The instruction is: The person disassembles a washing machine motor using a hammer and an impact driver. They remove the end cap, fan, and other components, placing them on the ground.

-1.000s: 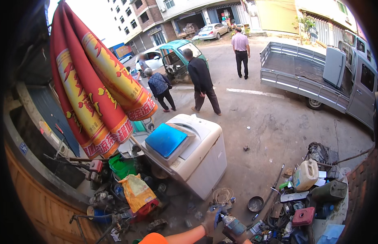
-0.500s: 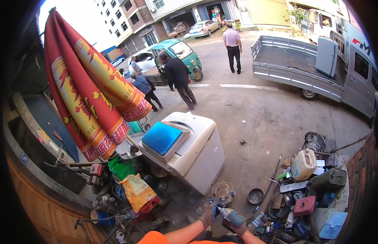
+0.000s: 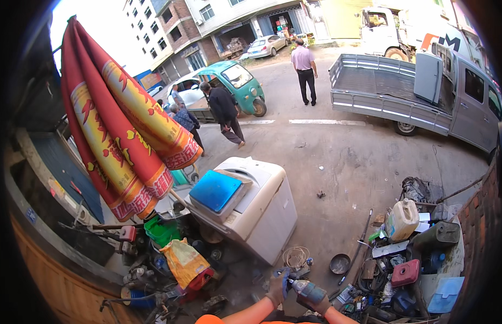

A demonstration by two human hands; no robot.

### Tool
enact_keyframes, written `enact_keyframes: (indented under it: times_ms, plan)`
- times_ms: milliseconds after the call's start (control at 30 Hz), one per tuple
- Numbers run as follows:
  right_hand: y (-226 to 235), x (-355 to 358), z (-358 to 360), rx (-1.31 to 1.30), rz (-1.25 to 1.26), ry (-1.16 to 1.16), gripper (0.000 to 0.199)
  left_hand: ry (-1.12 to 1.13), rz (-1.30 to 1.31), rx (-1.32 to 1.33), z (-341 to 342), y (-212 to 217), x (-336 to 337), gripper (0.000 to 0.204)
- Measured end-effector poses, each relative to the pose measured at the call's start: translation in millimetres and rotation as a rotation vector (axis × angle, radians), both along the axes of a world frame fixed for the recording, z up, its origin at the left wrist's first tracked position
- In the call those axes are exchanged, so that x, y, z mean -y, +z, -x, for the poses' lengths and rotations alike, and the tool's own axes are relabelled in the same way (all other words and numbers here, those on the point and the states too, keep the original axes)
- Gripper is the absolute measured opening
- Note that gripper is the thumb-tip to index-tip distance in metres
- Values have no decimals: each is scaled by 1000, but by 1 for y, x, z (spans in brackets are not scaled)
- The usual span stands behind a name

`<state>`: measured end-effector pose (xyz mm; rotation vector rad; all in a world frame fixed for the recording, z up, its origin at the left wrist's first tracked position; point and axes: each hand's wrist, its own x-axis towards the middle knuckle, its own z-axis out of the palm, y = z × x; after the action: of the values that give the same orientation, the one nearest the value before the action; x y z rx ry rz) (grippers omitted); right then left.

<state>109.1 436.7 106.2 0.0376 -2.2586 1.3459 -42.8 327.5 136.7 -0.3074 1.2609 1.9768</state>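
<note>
1. The right hand (image 3: 314, 298), gloved, had its fingers closed around a grey piece (image 3: 299, 286), whose narrow end pointed toward the other hand; its exact kind was too small to tell.
2. The left hand (image 3: 277, 288), also gloved, was just beside that narrow end with its fingers curled; whether they were clamped on anything, I cannot tell.
3. The grey piece was thus between the two hands, low in the middle of the view.
4. Just past the hands, a coil of pale cord (image 3: 296, 257) lay on the ground (image 3: 337, 200), with a round pan (image 3: 339, 263) to its right and a long rod (image 3: 363, 237) beyond the pan.
5. Left of the hands were a yellow bag (image 3: 185, 264) and a green bucket (image 3: 161, 233).
6. To the right, a whitish jug (image 3: 402, 221), a green can (image 3: 437, 241) and a red can (image 3: 405, 273) stood among clutter.
7. Ahead stood a washing machine (image 3: 264, 210), a blue-topped box (image 3: 215, 192) resting on it.
8. Farther out were a folded umbrella (image 3: 119, 129), a green three-wheeler (image 3: 252, 95), several people and a grey truck (image 3: 388, 106).
</note>
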Motion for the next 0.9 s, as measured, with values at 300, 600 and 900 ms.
enact_keyframes:
  times_ms: [300,600,900]
  plan:
    - [22,18,26,95,-166,-38,42,15,-66,-32,18,9,18,7]
    - [41,88,75,287,70,-49,32,-41,-173,9,75,2,75,12]
    - [19,163,137,259,-9,-76,32,-38,-137,27,135,21,153,13]
